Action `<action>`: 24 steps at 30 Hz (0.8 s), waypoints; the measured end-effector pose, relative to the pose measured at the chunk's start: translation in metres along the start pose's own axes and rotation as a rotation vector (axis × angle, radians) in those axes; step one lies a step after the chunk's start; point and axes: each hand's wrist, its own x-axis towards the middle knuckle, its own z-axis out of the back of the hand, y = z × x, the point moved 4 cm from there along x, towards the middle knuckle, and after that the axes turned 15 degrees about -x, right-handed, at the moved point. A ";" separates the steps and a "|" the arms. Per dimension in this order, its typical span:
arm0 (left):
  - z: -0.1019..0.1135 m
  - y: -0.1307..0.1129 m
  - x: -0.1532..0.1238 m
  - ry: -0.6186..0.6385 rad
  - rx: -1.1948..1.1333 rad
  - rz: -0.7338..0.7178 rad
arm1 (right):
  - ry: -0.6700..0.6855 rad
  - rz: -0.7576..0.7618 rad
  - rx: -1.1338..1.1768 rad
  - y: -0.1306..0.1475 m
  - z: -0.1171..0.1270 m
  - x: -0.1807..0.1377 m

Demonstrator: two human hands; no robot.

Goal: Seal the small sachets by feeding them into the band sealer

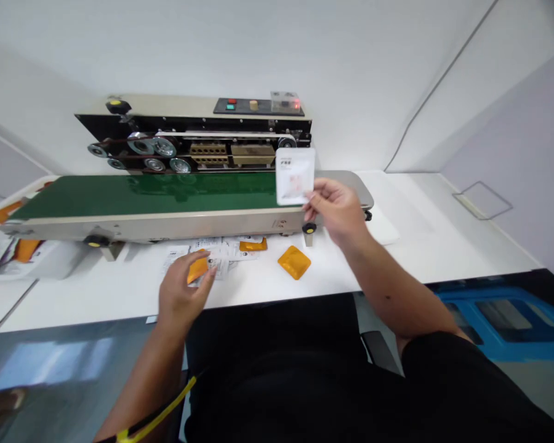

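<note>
My right hand (335, 206) pinches the lower right edge of a white printed sachet (295, 175). The sachet is held upright in front of the right end of the band sealer (240, 151), above its green conveyor belt (175, 194). Over the table my left hand (184, 286) hovers with thumb and fingers apart, holding nothing. An orange sachet (197, 267) lies just behind those fingers, on several white printed sachets (221, 249). Another orange sachet (253, 245) rests on that pile, partly under the machine's edge. A separate orange sachet (294, 263) lies on the table nearer my right hand.
A white bin (60, 264) with orange and white packets stands at the left, partly behind the conveyor. Black knobs (309, 228) stick out from the machine's front. A blue plastic stool or crate (512, 320) is below the white table (443, 246) at the right.
</note>
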 end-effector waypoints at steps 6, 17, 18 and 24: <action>0.027 0.087 0.005 0.277 0.270 0.089 | -0.139 -0.305 -0.096 -0.015 0.058 0.078; 0.052 0.128 -0.010 0.320 0.245 0.149 | -0.153 -0.260 -0.229 -0.024 0.033 0.108; 0.058 0.134 -0.012 0.299 0.259 0.163 | -0.230 -0.174 -0.286 -0.022 0.034 0.100; 0.082 0.127 -0.021 0.151 0.378 0.141 | -0.277 0.216 -0.454 -0.018 0.000 0.008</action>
